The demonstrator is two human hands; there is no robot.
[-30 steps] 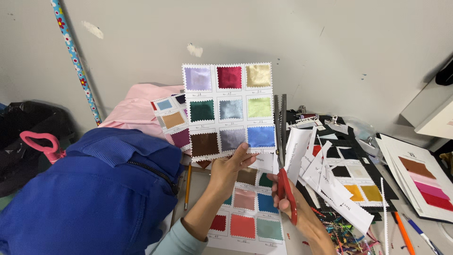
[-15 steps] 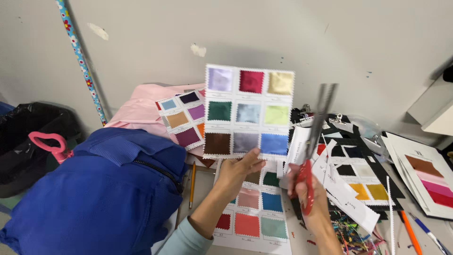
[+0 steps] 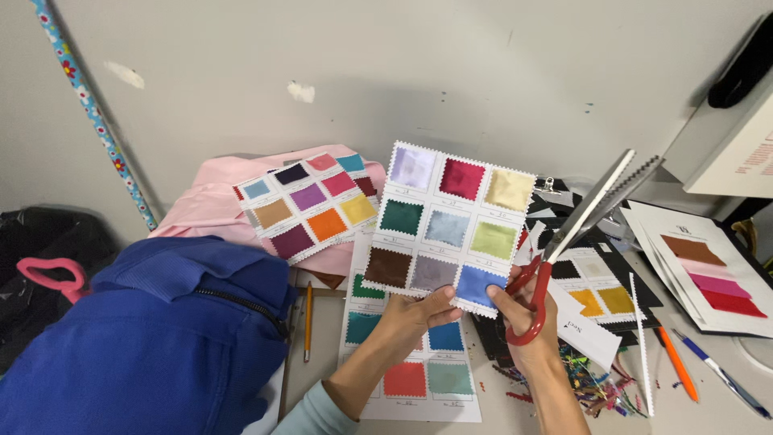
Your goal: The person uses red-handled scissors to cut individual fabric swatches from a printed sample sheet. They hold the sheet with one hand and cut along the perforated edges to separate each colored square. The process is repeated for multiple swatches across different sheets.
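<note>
Left hand (image 3: 419,316) gripping uncut swatch card (image 3: 451,225) mid-frame, right hand (image 3: 523,314) closed through red scissors (image 3: 576,234), blades wide open, no cut begun yet.

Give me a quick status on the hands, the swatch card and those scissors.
Left hand grips swatch card at its lower edge, held upright. Right hand holds red-handled scissors, blades open beside the card. More swatch sheets lie beneath on the table.

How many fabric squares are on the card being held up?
9, in three rows of three on the card: lilac, crimson, cream on top; green, grey-blue, lime in the middle; brown, grey, blue at the bottom. The left hand pinches its lower edge.
</note>
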